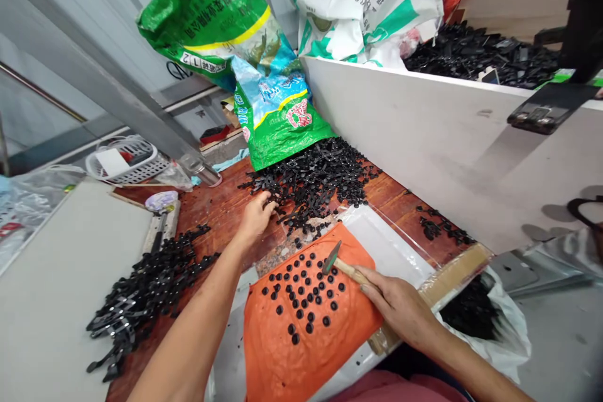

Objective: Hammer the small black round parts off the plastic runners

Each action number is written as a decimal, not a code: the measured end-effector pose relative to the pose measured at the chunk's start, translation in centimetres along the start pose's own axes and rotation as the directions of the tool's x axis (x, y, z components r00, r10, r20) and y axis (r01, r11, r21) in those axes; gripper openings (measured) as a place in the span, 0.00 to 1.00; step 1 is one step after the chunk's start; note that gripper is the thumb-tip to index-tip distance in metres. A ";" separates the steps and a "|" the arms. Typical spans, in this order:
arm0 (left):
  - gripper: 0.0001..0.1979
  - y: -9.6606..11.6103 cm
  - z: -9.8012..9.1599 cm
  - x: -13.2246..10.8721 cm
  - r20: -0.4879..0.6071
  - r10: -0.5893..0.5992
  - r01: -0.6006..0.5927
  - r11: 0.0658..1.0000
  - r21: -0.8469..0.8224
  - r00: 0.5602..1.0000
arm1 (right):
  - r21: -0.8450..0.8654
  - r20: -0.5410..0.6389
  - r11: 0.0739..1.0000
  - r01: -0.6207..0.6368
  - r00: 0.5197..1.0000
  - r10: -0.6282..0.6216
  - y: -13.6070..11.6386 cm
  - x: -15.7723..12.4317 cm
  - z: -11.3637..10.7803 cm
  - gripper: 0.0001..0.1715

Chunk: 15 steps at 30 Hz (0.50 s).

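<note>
My right hand is wrapped round the wooden handle of a small hammer. Its dark, pointed metal head hangs over an orange cloth-like sheet. Several small round black pieces lie scattered on this sheet, mostly apart from one another. My left hand reaches to the near left edge of a heap of small black parts. Its visible fingers are apart, with nothing seen between them. The heap spills from the mouth of a green printed sack onto the reddish wooden table.
Joined black strips are piled on the left beside a pale board. A white panel walls off the right, with a bin of black parts behind. A plastic-lined bag sits lower right; a white basket stands far left.
</note>
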<state>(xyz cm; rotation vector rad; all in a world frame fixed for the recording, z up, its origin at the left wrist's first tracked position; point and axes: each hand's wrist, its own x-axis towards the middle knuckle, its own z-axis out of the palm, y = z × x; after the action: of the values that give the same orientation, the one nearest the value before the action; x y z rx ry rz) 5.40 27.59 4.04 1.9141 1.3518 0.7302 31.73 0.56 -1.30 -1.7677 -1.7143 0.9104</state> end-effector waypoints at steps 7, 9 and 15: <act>0.29 3.8 -1.4 -5.6 0.107 -0.168 0.198 0.784 -0.588 0.980 | 0.029 -0.002 1.000 0.011 1.000 -0.011 0.5 0.0 0.4 0.26; 0.28 5.1 -1.6 -8.3 0.210 -0.210 0.297 0.679 -0.672 0.955 | 0.052 -0.016 0.999 0.006 1.000 -0.005 0.9 0.1 0.4 0.26; 0.20 6.9 -1.2 -15.6 0.270 -0.231 0.355 0.594 -0.722 0.935 | 0.277 0.015 0.960 0.050 0.998 -0.056 1.9 0.8 0.5 0.28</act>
<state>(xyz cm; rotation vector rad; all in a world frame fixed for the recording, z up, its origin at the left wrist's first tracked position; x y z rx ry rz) 3.65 11.37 9.20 0.9994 0.9833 0.7972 32.56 1.17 -3.19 -1.5269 -1.5536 1.0920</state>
